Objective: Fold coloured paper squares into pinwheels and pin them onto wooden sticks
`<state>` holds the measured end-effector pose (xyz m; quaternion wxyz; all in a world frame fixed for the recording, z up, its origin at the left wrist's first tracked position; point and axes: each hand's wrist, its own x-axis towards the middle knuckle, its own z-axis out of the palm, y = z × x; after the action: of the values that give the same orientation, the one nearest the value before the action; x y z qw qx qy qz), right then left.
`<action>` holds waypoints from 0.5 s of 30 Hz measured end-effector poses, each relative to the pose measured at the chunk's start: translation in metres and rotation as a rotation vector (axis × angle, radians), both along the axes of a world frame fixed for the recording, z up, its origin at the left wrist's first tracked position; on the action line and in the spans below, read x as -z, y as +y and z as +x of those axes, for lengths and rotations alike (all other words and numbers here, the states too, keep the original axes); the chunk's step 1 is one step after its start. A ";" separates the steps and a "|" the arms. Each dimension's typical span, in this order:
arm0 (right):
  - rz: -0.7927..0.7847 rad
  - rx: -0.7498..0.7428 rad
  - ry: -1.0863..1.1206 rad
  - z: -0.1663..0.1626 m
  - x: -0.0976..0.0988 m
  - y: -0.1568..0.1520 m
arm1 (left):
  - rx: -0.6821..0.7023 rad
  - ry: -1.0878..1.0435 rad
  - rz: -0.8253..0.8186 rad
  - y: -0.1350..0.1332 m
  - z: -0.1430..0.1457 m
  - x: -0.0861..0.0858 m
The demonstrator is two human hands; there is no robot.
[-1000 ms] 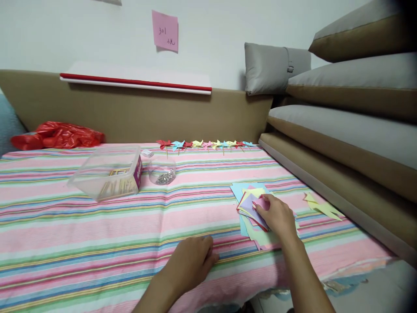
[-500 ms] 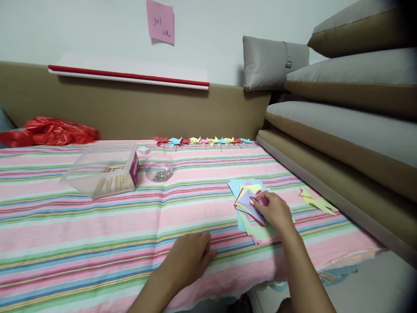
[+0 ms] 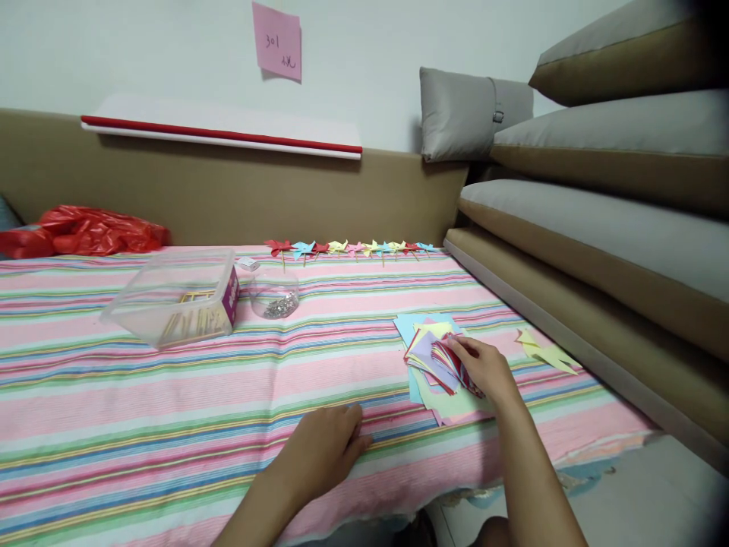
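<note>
A loose stack of coloured paper squares lies on the striped cloth at the right. My right hand rests on that stack, its fingers curled and pinching the edges of several sheets, lifting them a little. My left hand lies palm down on the cloth near the front edge, fingers loosely bent and holding nothing. A row of small paper pinwheels on sticks lines the far edge of the cloth.
A clear plastic box with thin sticks sits at left, a small clear cup of metal pins beside it. A folded yellow paper piece lies at right. Stacked cushions rise on the right; a red bag sits far left.
My right hand has shifted from lying flat on the paper stack to pinching and fanning up the sheet edges. The left hand stays put; the view drifted slightly.
</note>
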<state>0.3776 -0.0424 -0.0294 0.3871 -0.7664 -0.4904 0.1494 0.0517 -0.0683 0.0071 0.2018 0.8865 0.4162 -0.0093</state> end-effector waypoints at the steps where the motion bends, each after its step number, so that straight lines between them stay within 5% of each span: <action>1: -0.001 0.000 -0.002 0.000 -0.001 -0.001 | 0.005 0.003 0.011 0.000 0.000 0.000; 7: -0.032 -0.018 0.027 0.006 -0.003 -0.006 | 0.031 -0.225 0.127 -0.006 0.021 -0.006; 11: -0.007 0.002 0.042 0.009 -0.001 -0.005 | 0.123 -0.438 0.175 -0.005 0.067 -0.009; 15: 0.047 0.069 0.063 0.009 0.003 -0.003 | 0.042 -0.533 0.110 0.008 0.123 0.003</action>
<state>0.3865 -0.0454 -0.0326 0.4249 -0.7686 -0.4547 0.1484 0.1748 -0.0604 0.0043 0.2557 0.8758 0.3297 0.2426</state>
